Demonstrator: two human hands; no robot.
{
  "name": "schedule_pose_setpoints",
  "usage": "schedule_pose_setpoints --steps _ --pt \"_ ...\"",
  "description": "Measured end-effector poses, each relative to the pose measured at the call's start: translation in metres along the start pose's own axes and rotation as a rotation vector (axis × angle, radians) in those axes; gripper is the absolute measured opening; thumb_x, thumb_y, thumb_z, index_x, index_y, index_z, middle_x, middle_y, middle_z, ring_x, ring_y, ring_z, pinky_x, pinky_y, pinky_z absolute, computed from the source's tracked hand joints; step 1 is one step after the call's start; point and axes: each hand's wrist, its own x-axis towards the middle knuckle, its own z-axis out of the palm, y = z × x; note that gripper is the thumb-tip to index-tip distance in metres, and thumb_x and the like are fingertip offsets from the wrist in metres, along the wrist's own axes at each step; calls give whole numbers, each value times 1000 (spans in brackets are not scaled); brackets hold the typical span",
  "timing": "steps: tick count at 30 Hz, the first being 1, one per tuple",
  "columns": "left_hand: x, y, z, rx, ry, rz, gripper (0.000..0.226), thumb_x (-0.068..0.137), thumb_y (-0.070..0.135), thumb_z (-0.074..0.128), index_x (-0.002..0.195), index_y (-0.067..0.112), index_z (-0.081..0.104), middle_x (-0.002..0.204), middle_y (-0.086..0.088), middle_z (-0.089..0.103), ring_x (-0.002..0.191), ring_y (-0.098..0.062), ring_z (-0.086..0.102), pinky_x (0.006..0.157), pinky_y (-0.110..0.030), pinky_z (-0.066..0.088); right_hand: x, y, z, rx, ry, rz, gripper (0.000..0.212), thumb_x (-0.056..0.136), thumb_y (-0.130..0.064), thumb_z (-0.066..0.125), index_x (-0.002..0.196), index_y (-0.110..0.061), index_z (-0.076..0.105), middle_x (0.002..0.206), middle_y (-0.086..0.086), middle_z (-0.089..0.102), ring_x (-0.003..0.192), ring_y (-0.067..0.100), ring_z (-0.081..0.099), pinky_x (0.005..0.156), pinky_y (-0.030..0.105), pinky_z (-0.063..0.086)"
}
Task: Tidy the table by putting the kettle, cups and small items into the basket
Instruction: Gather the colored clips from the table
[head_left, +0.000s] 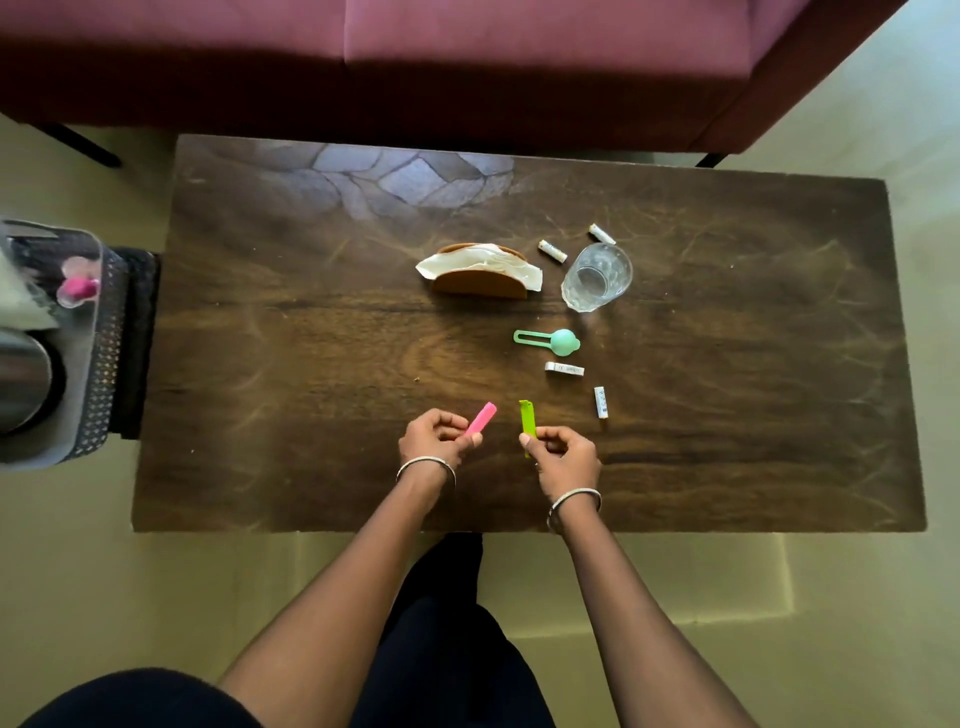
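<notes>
A pink plastic piece (482, 419) is pinched by one end between thumb and curled fingers of the left hand (436, 434), and a green plastic piece (528, 422) is pinched the same way in the right hand (563, 452) — both held just above the surface (311, 338), nearer the person than the glass (596, 278) and to its left. The step in hand is judged to be the carrying of these two pieces to the basket (106, 364), which stands far left of the glass, off the edge of the surface. The grips are shallow, so the pieces would best be lowered into the basket, not tossed, and dropped clear of the kettle. A steel vessel, taken to be the kettle (21, 384), is already in the basket, with a small pink-and-clear item (78, 288) beside it; the rest of its contents cannot be made out. The glass itself appears empty and upright. Four batteries are left out — two (552, 251) just behind the glass, two (564, 369) in front of it — along with a green scoop (550, 341) and, left of the glass, a napkin holder (480, 288).
</notes>
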Motion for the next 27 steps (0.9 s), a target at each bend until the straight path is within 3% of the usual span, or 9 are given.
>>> schedule_pose_setpoints --steps 3,6,10,13,18,22,27 --pt "-33 -9 -22 -282 -82 -97 25 77 7 79 101 13 72 82 -4 73 70 -14 64 57 -21 54 -37 -2 4 118 -50 32 19 78 -12 84 93 -6 76 81 10 70 74 17 63 82 35 54" --pt "-67 -17 -46 -485 -127 -129 21 85 4 71 106 7 71 82 -6 71 70 -14 63 59 -21 53 -75 -3 7 213 -87 35 17 81 -7 80 96 0 74 79 11 68 70 19 62 75 37 56" --pt "-110 -34 -86 -637 -149 -143 18 88 -1 65 105 5 68 85 -9 71 64 -9 70 60 -19 57 -125 -6 13 339 -158 34 17 89 2 69 104 11 69 73 9 65 56 16 59 55 21 57" --pt "-137 -52 -122 -716 -128 -145 16 89 0 65 104 6 68 86 -7 73 64 -8 71 60 -19 59 -161 -10 23 389 -208 51 14 90 5 65 102 10 70 71 7 65 48 9 62 55 18 56" --pt "-166 -74 -181 -810 -17 -141 11 92 3 62 101 7 66 85 -8 70 63 -9 71 60 -21 57 -206 -20 52 308 -355 -20 21 82 15 67 102 9 71 75 8 68 56 11 65 60 17 55" --pt "-181 -85 -225 -861 67 -146 6 93 6 60 97 10 62 80 -7 67 55 -9 67 50 -21 55 -235 -38 82 185 -493 -93 21 77 14 73 89 -3 73 75 7 67 66 15 61 68 25 56" --pt "-180 -99 -276 -852 159 -144 5 94 10 60 91 13 60 81 -6 65 64 -13 60 49 -20 52 -259 -62 128 94 -658 -176 21 85 11 68 105 6 72 68 -1 65 52 -1 57 54 11 49"
